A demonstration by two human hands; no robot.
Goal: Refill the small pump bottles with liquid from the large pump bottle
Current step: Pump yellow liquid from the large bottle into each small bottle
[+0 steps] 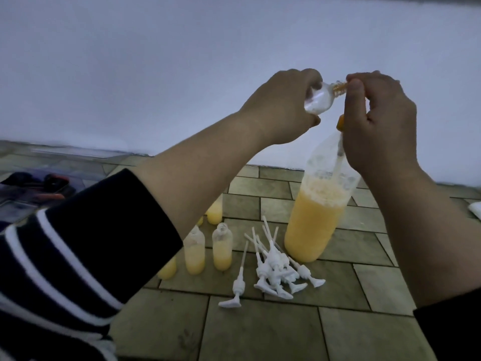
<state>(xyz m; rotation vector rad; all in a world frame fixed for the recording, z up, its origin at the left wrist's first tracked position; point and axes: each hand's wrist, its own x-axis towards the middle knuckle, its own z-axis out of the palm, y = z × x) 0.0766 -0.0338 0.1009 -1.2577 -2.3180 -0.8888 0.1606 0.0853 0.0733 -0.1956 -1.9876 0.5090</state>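
The large clear bottle (316, 214) stands on the tiled floor, about half full of yellow-orange liquid. My right hand (377, 121) covers its orange pump head (340, 123), fingers curled round the top. My left hand (283, 105) grips a small clear bottle (138, 99), tilted sideways with its mouth against the pump spout. Orange liquid shows at that neck. Several small bottles (222, 247) with yellow liquid stand open on the floor, partly behind my left arm. A pile of white pump tops (276, 269) lies beside them.
A white wall rises behind the floor tiles. Dark objects with red parts (49, 182) lie at the far left. A white item (475, 208) sits at the right edge. Bare tiles (260, 332) spread in the foreground.
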